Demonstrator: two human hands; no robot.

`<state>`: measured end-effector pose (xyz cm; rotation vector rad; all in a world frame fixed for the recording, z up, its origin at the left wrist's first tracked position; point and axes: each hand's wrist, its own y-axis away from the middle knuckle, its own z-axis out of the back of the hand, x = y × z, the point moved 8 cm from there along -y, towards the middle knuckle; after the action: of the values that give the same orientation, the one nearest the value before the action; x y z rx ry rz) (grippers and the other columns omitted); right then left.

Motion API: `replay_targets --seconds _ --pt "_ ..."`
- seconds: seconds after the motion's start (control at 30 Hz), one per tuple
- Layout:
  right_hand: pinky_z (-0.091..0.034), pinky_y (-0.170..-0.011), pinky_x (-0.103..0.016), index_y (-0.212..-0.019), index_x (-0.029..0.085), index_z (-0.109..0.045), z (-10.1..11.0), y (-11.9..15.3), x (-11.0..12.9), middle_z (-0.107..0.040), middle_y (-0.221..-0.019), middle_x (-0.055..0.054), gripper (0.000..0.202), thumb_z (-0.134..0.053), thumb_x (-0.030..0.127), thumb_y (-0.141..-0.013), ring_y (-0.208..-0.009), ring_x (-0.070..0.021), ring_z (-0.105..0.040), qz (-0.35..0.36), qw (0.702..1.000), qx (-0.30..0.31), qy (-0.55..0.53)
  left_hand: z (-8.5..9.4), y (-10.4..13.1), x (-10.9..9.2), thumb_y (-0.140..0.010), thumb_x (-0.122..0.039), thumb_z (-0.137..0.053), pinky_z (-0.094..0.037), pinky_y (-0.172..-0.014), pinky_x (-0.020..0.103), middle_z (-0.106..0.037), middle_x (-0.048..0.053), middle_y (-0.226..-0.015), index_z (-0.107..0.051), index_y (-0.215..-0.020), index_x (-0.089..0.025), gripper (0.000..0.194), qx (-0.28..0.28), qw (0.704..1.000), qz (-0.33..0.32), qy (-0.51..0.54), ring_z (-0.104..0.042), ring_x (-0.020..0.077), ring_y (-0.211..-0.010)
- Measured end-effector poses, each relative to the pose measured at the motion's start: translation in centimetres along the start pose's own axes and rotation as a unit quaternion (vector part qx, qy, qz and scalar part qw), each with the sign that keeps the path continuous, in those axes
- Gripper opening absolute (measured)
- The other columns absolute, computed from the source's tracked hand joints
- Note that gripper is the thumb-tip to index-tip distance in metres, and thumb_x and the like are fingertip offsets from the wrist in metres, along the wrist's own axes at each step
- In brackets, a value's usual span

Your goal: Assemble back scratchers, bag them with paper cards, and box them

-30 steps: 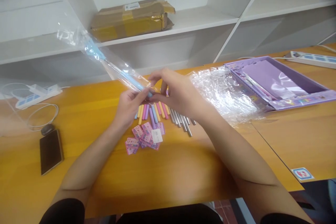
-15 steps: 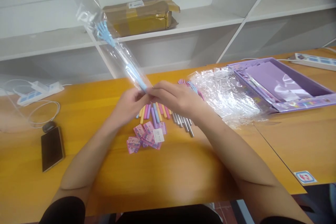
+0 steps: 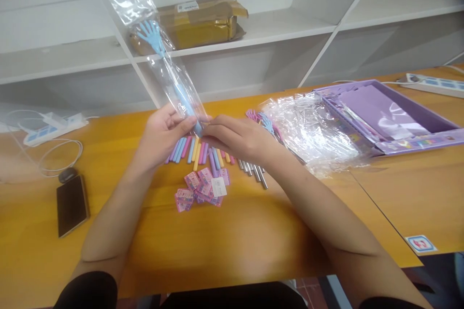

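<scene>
A light blue back scratcher (image 3: 151,37) with a hand-shaped head and metal shaft lies inside a clear plastic sleeve (image 3: 132,1), tilted up to the left above the table. My left hand (image 3: 165,130) is closed round the sleeve at the handle end, thumb in front. At the sleeve's lower end, my right hand (image 3: 235,135) pinches the plastic, its fingertips partly hidden. Below the hands lie several coloured handle sticks (image 3: 195,154), small pink cards (image 3: 205,183) with a white label (image 3: 219,187), and metal tubes (image 3: 259,174). Pink and blue scratcher heads (image 3: 266,123) sit right of my right hand.
A pile of clear plastic sleeves (image 3: 311,135) lies beside a purple box (image 3: 387,111) at the right. On the left are a phone (image 3: 72,205), a cable and a power strip (image 3: 56,129). A taped cardboard box (image 3: 203,21) stands on the white shelf behind.
My left hand has shifted left from beside my right fingertips and now wraps the sleeve higher up. The sleeve and scratcher have turned slightly, showing the spread blue fingers more fully.
</scene>
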<state>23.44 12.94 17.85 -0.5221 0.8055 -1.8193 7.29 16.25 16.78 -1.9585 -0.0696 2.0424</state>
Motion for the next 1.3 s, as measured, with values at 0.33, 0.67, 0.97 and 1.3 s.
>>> replay_targets --seconds 0.33,0.67,0.97,1.3 --pt "-0.040 -0.059 -0.025 -0.109 0.019 -0.060 -0.2 -0.1 0.2 -0.068 -0.093 -0.002 0.013 -0.051 0.025 -0.115 -0.075 -0.0104 -0.061 -0.008 0.999 -0.019 0.039 0.1 0.1 -0.2 -0.087 -0.051 -0.088 -0.071 -0.088 0.042 -0.084 0.013 -0.112 -0.072 -0.123 -0.019 0.050 -0.003 1.000 0.005 -0.024 -0.082 0.0298 -0.103" --pt "-0.046 -0.068 -0.024 -0.106 0.018 -0.060 -0.1 0.1 0.1 -0.067 -0.098 -0.005 0.012 -0.049 0.016 -0.112 -0.083 -0.0117 -0.063 -0.016 0.999 -0.007 -0.048 -0.2 0.2 -0.6 -0.087 -0.052 -0.089 -0.070 -0.092 0.044 -0.084 0.013 -0.108 -0.071 -0.121 -0.019 0.050 0.013 1.000 0.014 -0.011 -0.081 0.0312 -0.106" --pt "-0.037 -0.061 -0.026 -0.103 0.020 -0.059 0.0 -0.4 -0.3 -0.064 -0.094 -0.003 0.018 -0.047 0.026 -0.115 -0.074 -0.0118 -0.054 -0.039 0.998 0.009 -0.058 0.0 0.2 -0.7 -0.088 -0.047 -0.088 -0.071 -0.084 0.042 -0.083 0.009 -0.100 -0.071 -0.114 -0.019 0.042 -0.024 0.999 -0.016 -0.016 -0.082 0.0286 -0.097" --pt "-0.049 -0.074 -0.032 -0.116 0.024 -0.069 2.1 -0.1 -2.5 -0.059 -0.120 -0.008 0.011 -0.063 0.026 -0.108 -0.088 -0.0161 -0.057 -0.057 0.994 0.051 -0.080 0.7 -0.2 -0.5 -0.087 -0.047 -0.088 -0.071 -0.076 0.037 -0.082 0.008 -0.101 -0.070 -0.120 -0.020 0.046 -0.053 0.998 0.004 -0.014 -0.081 0.0247 -0.089"
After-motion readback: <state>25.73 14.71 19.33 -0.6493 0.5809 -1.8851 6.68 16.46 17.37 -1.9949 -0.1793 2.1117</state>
